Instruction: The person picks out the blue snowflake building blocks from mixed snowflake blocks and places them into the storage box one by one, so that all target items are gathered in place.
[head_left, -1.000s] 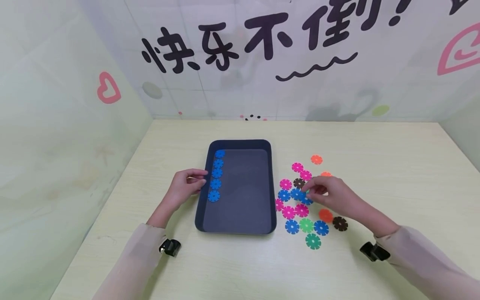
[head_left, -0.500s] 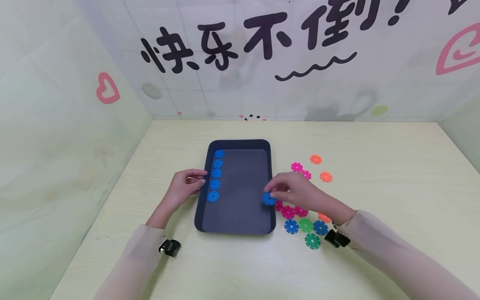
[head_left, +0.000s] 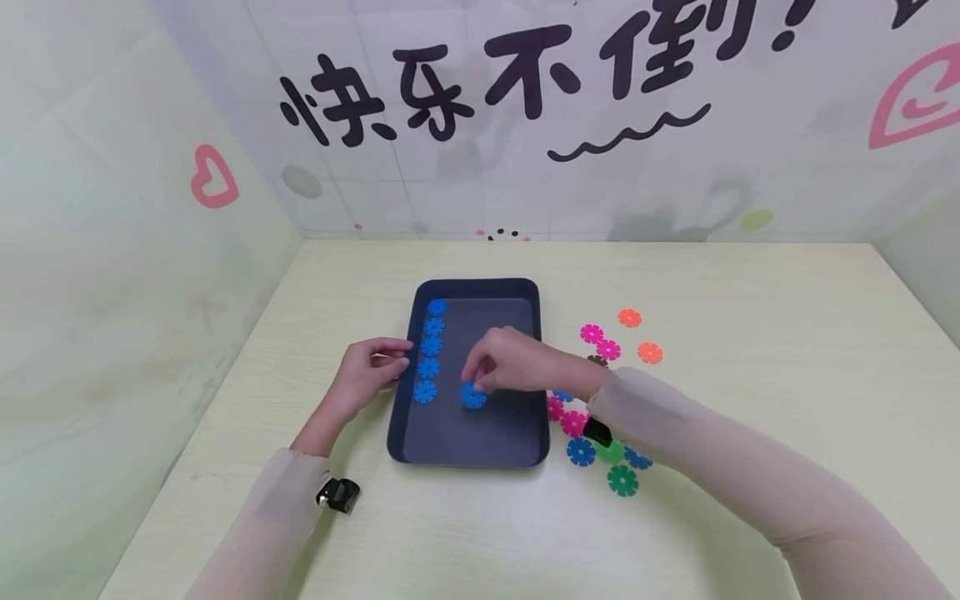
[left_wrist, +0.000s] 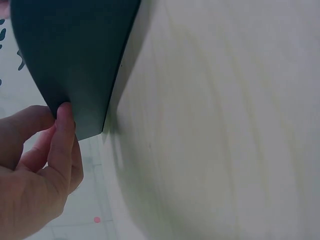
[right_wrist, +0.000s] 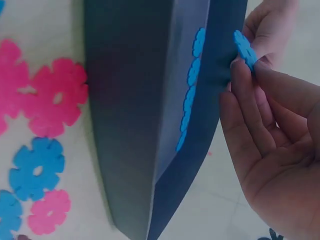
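A dark rectangular tray (head_left: 495, 442) lies on the table. My left hand (head_left: 363, 372) pinches its left rim between thumb and fingers, as the left wrist view of the tray wall (left_wrist: 80, 65) and hand (left_wrist: 45, 170) shows. Along the left inside of the tray runs a column of several blue notched discs (head_left: 428, 367). Over the tray floor my right hand (head_left: 513, 360) pinches one more blue disc (head_left: 473, 395), to the right of that column. In the right wrist view this held disc (right_wrist: 245, 50) is tilted between thumb and fingertips.
Right of the tray lie loose discs: pink (head_left: 574, 423), blue (head_left: 581, 452), green (head_left: 623, 481) and orange (head_left: 650, 353). My right forearm (head_left: 697, 425) covers some of them. A printed wall sheet (head_left: 480, 192) stands behind the table.
My right hand has moved left from the loose discs to above the tray, bringing a blue disc with it. The left hand stays at the tray's left rim.
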